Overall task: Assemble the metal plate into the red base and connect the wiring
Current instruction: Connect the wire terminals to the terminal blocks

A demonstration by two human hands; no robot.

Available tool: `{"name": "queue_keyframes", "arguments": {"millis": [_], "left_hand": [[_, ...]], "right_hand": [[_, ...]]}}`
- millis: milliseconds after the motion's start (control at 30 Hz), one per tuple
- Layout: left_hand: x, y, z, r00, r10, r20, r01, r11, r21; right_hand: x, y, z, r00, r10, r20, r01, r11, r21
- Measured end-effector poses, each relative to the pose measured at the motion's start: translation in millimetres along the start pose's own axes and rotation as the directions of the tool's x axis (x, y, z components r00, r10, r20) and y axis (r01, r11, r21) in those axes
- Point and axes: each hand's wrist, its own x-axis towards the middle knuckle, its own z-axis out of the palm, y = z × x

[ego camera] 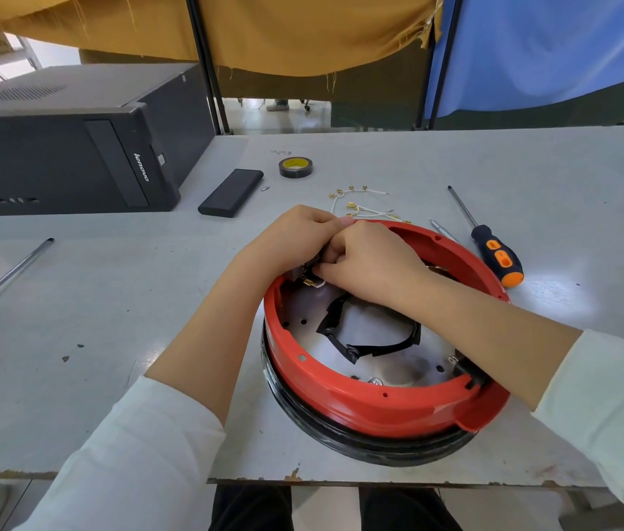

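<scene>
While the metal plate sits in the red base, both hands, left hand and right hand, curl tightly, pinching a white wire's brass terminal at the far rim to seat it.

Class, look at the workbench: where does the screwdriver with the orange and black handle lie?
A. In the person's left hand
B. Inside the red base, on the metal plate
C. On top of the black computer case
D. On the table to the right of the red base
D: the screwdriver lies flat on the table just right of the red base, while both hands work at the base's far left rim.
</scene>
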Motion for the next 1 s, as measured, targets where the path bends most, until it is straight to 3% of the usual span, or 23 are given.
{"name": "queue_keyframes", "arguments": {"millis": [133, 267, 633, 1000], "left_hand": [[0, -1, 0, 1.000, -0.015, 0.022, 0.016, 0.998, -0.055], [1, -2, -1, 1.000, -0.023, 0.017, 0.024, 0.998, -0.055], [4, -5, -5, 0.992, -0.016, 0.123, 0.031, 0.992, -0.124], [1, 1, -4, 0.985, 0.013, 0.171, -0.002, 0.998, -0.069]], "right_hand": [[-7, 9, -7, 0.983, -0.148, 0.108, 0.157, 0.984, -0.082], [-11, 14, -9, 0.970, -0.217, 0.111, 0.233, 0.961, -0.151], [-11, 9, -10, 0.968, -0.250, 0.004, 0.244, 0.939, -0.243], [-10, 4, -4, 0.971, -0.236, -0.032, 0.216, 0.932, -0.291]]}}
